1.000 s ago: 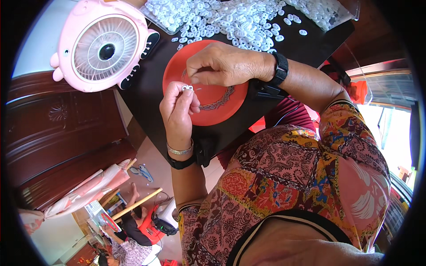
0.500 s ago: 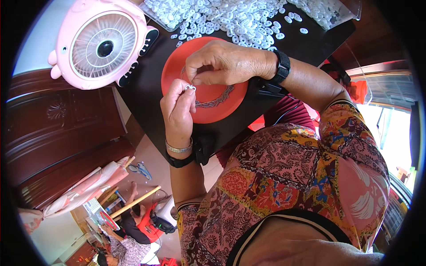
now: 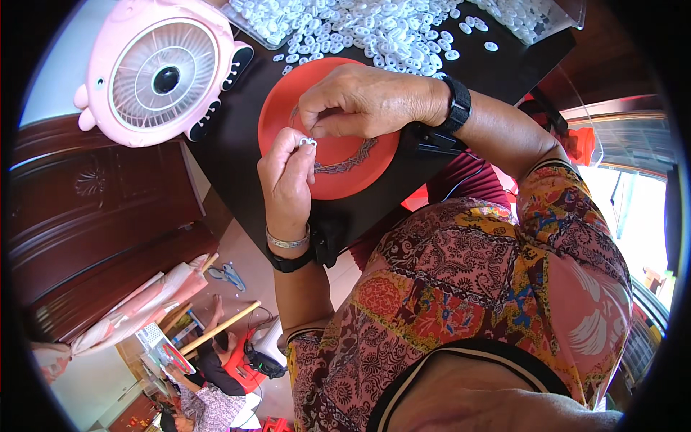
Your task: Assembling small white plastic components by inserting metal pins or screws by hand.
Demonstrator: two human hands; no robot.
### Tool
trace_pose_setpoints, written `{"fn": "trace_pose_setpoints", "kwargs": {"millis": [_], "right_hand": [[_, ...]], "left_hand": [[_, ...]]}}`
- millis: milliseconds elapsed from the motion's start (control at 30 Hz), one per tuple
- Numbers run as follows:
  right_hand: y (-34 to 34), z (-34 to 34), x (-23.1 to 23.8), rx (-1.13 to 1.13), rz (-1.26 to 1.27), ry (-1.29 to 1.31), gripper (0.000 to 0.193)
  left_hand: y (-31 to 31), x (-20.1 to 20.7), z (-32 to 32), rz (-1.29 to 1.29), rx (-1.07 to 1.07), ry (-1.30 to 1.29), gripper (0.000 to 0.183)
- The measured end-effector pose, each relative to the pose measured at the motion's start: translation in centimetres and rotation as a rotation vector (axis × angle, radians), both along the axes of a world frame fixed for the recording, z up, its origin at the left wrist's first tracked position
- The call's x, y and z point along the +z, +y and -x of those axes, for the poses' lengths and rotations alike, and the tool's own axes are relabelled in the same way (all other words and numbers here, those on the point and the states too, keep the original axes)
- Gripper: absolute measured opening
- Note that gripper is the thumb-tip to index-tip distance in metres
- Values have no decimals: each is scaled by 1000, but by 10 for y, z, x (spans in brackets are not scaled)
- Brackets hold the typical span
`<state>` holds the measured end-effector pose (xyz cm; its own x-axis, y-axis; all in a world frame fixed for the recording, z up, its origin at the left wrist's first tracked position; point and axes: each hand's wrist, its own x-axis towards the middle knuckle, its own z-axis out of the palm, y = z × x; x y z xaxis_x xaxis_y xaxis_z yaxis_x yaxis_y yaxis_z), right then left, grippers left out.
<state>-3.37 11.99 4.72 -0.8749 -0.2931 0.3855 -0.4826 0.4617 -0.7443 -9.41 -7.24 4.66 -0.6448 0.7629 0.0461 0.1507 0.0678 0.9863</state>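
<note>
Between the thumb and finger of my left hand (image 3: pixel 286 167) is a small white plastic piece with two holes (image 3: pixel 307 142). My right hand (image 3: pixel 363 101) is pinched right beside that piece; whatever its fingertips hold is too small to make out. Both hands are over a round orange-red plate (image 3: pixel 338 189). Small thin greyish metal pieces (image 3: pixel 350 163) lie in a curved band on the plate, partly hidden by my hands.
A heap of white oval two-hole pieces (image 3: pixel 389 36) covers the far side of the black table (image 3: pixel 230 162), with a clear tray (image 3: pixel 572 16) at the far right. A pink fan (image 3: pixel 108 72) stands at the left. Another person (image 3: pixel 209 403) sits at the lower left.
The whole view has shifted slightly. My hands keep the same pinch around the white piece, with almost no movement.
</note>
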Motion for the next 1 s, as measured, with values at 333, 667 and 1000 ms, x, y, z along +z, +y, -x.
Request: {"fn": "trace_pose_setpoints", "kwargs": {"millis": [333, 667, 1000], "right_hand": [[1, -5, -1, 10, -2, 2, 7], [2, -7, -1, 13, -59, 13, 8], [1, -3, -7, 60, -56, 17, 9]], "left_hand": [[1, -2, -5, 26, -10, -6, 14], [0, -3, -5, 70, -45, -20, 15], [3, -9, -4, 65, -47, 64, 17]]}}
